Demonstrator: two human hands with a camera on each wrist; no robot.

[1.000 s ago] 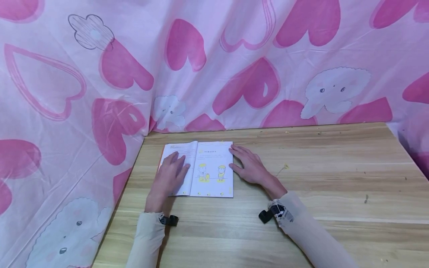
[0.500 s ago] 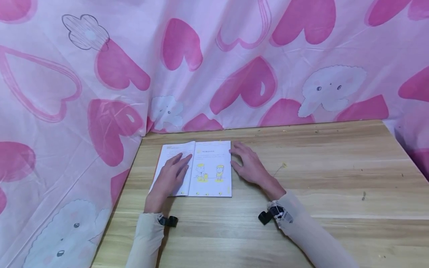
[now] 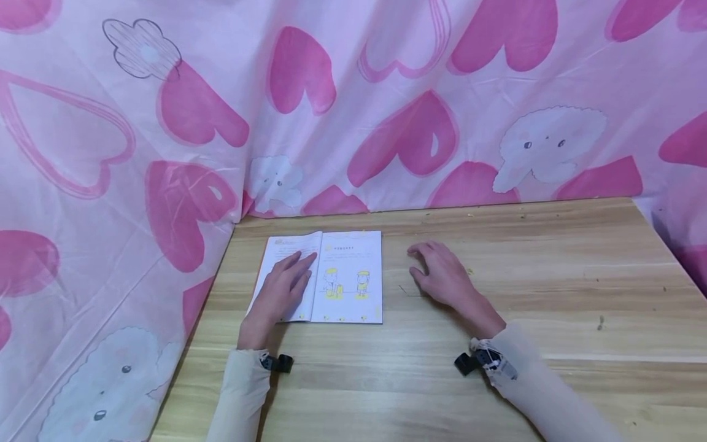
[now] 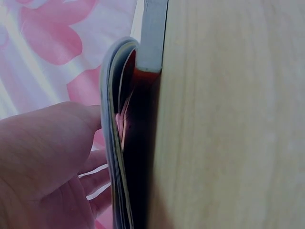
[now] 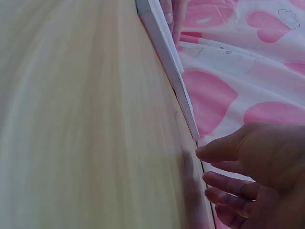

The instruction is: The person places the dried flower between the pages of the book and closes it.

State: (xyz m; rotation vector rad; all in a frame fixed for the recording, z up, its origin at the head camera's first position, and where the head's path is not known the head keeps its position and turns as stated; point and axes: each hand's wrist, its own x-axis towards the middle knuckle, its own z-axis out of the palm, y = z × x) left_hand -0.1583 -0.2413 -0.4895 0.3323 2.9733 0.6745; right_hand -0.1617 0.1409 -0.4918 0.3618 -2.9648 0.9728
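Note:
An open book [image 3: 347, 310] lies on the wooden table, its right page printed with yellow and white cartoon figures. My left hand [image 3: 280, 291] rests on the left page with its fingers extended toward the spine. In the left wrist view, the left-hand pages [image 4: 108, 109] bow upward and the thumb touches them. To the right of the book, my right hand [image 3: 442, 274] is apart from it, just over the table, its fingers loosely bent and holding nothing. The right wrist view shows a gap between that hand [image 5: 257, 171] and the book's edge [image 5: 164, 52].
The wooden table [image 3: 386, 380] has a few small dark marks on its right side. A pink and white heart-patterned cloth [image 3: 386, 110] hangs behind the table and along its left side. A thin dark line shows beside the right hand.
My right hand has moved from the book's right edge away to the right. The left hand shifted slightly toward the spine earlier and now stays put on the left page.

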